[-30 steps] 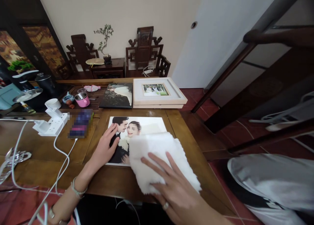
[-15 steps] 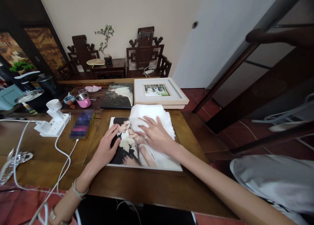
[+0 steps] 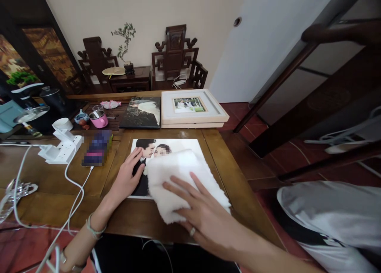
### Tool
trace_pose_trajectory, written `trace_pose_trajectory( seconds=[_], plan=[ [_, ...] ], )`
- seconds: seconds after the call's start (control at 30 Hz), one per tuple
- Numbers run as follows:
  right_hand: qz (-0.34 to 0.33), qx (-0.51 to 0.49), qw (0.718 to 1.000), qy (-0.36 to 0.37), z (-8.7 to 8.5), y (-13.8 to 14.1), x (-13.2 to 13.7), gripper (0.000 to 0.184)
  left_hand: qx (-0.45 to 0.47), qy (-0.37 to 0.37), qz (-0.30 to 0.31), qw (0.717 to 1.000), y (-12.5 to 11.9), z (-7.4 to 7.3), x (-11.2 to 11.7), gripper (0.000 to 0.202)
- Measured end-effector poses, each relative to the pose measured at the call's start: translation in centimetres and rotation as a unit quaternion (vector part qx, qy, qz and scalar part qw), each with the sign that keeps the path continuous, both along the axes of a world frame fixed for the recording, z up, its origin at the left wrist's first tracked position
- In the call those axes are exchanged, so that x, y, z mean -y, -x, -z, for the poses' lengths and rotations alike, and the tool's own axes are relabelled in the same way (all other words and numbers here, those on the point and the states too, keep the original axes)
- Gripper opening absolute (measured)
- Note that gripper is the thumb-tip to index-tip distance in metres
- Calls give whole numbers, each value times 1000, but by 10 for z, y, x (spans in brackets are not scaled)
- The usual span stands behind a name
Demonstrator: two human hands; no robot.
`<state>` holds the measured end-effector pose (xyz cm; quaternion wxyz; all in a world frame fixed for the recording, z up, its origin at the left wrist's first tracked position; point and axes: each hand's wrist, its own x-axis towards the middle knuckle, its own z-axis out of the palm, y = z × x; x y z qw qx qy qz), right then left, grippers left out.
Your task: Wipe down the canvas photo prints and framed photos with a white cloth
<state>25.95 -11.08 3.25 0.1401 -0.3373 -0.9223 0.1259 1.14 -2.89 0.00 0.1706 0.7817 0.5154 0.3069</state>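
A photo panel (image 3: 138,189) of a couple lies flat on the wooden table in front of me. My left hand (image 3: 128,173) rests on its left edge, fingers stretched out and holding nothing. A white cloth (image 3: 171,166), fuzzy and rough at its edges, covers the right and lower part of the panel and hangs past its near edge. My right hand (image 3: 202,211) presses on the cloth, fingers spread over it and the thumb side by its near edge. A ring shows on this hand.
Behind the panel lie a dark photo panel (image 3: 141,114) and stacked light wooden frames (image 3: 195,110). To the left are a phone (image 3: 97,148) on a cable, a white power strip (image 3: 64,150), a pink cup (image 3: 99,119) and a clear plastic item (image 3: 18,193).
My right hand has drawn the cloth toward me, from the panel's far right part down over its near edge. My left hand has stayed on the left edge. The view has shifted slightly.
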Motion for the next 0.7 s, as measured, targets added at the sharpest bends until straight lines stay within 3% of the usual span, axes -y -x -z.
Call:
trace_pose_trajectory(
  seconds=[0.27,0.4,0.53,0.7],
  plan=[
    [106,51,991,-57,4,-13,-87,37,3,5,-1,1000,0,-3,2,45],
    [143,56,986,-68,8,-10,-111,36,4,2,-3,1000,0,-3,2,45],
    [145,43,986,-65,6,0,-91,33,1,-1,-4,1000,1,-2,1,46],
    [74,-1,997,-28,9,10,-20,27,-6,-4,-6,1000,0,-2,0,46]
  ],
)
